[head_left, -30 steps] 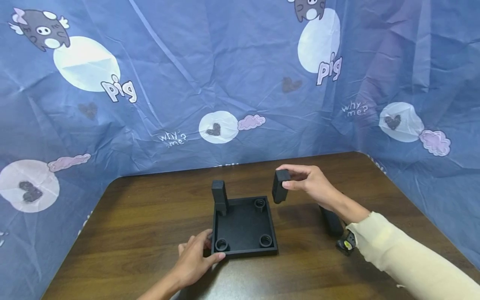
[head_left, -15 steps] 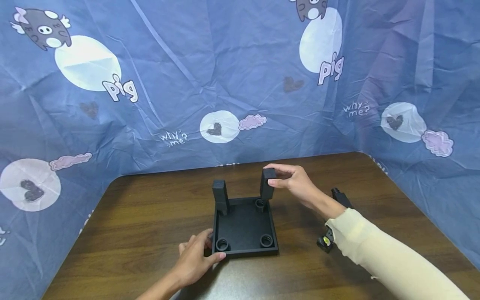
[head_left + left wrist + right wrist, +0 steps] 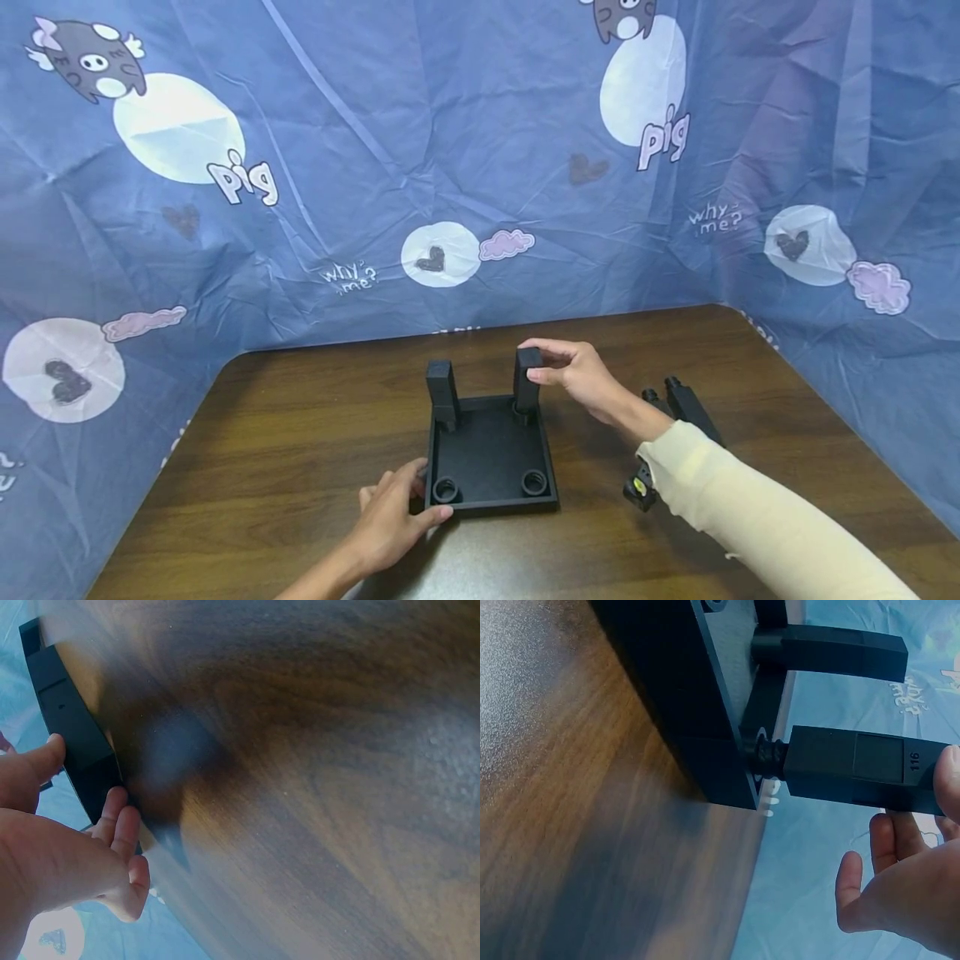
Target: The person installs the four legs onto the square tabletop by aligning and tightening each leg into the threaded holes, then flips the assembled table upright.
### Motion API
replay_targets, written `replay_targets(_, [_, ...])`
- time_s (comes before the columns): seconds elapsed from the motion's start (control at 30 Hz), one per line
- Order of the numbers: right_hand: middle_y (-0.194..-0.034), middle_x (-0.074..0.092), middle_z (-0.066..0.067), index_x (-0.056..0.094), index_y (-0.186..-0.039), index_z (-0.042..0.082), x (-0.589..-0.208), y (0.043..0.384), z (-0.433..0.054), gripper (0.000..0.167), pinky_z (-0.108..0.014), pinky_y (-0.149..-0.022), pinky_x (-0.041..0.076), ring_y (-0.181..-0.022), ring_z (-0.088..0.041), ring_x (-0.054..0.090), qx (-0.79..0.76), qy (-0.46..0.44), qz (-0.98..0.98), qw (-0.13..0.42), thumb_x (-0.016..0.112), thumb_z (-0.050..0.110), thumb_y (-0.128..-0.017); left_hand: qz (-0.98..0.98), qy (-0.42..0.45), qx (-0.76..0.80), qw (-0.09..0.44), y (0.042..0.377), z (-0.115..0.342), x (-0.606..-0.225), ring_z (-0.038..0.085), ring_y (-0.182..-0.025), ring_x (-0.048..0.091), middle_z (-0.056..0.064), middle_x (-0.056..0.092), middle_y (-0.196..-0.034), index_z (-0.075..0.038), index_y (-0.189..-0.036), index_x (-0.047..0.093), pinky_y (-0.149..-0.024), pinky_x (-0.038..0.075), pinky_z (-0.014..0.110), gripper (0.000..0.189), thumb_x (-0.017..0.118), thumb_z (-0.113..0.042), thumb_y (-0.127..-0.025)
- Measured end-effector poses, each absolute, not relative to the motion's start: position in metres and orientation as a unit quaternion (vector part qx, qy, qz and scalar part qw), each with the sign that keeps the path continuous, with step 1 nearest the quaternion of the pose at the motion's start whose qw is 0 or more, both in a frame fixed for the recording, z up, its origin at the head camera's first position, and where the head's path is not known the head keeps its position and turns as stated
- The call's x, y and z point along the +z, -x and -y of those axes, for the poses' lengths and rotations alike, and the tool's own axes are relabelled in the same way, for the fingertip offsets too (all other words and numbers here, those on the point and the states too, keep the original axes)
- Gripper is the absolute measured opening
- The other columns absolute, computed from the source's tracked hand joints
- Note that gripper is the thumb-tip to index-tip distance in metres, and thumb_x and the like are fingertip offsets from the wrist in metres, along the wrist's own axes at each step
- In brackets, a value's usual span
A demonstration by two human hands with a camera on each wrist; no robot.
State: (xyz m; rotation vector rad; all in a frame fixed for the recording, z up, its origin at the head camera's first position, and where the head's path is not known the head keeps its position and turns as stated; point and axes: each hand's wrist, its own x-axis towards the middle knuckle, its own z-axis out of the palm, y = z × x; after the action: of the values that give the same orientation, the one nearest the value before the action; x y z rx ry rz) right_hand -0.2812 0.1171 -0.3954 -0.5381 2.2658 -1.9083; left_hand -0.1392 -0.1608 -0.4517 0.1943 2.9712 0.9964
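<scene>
Head view, left hand (image 3: 390,518): grips black tray (image 3: 486,454) by its near-left corner, presumably steadying it.
Right hand (image 3: 587,382): pinches black leg (image 3: 525,392) upright near its top, likely keeping thread (image 3: 775,759) square to far-right socket (image 3: 760,739).

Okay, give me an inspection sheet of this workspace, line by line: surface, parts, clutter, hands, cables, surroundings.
Surface: brown wood-grain table.
Parts: black tray; standing leg in its far left corner; held leg at the far right corner, thread partly exposed; near sockets unfilled; loose legs lying to the right, partly hidden by the right sleeve.
Clutter: nothing seen.
Hands: left hand grips the tray's near left corner; right hand holds the held leg between thumb and fingers.
Cables: nothing seen.
Surroundings: creased blue sheet printed with pigs and hearts.
</scene>
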Motion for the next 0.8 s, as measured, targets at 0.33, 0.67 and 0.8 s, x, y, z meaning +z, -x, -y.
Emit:
replay_targets(0.33, [-0.103,0.066,-0.008,0.066,-0.122,0.009,-0.402,0.283,-0.112,0.038,-0.034,-0.079,0.050,-0.092,-0.020,0.059,-0.614,0.177,-0.766,0.067,0.073,0.007,-0.084,-0.945,-0.061,0.322,0.000,0.140,0.161,-0.452,0.020,-0.092,0.053,-0.004,0.061,-0.087,0.000,-0.131,0.052,-0.081,0.026,0.046,0.073,0.079,-0.039,-0.076])
replay_targets(0.67, [-0.094,0.068,-0.001,0.069,-0.119,0.015,-0.410,0.282,-0.103,0.041,-0.037,-0.083,0.041,-0.093,-0.021,0.053,-0.493,0.233,-0.834,-0.084,0.080,0.020,-0.080,-0.944,-0.064,0.323,-0.007,0.140,0.162,-0.452,0.020,-0.093,0.053,-0.005,0.062,-0.087,0.001,-0.131,0.051,-0.080,0.026,0.046,0.073,0.080,-0.039,-0.076])
replay_targets(0.8, [-0.105,0.069,0.001,0.066,-0.124,0.019,-0.413,0.281,-0.099,0.044,-0.041,-0.085,0.029,-0.095,-0.021,0.049,-0.431,0.261,-0.855,-0.125,0.078,0.023,-0.082,-0.944,-0.063,0.324,-0.003,0.139,0.161,-0.452,0.020,-0.092,0.053,-0.004,0.061,-0.087,0.001,-0.131,0.052,-0.080,0.026,0.046,0.073,0.079,-0.038,-0.076])
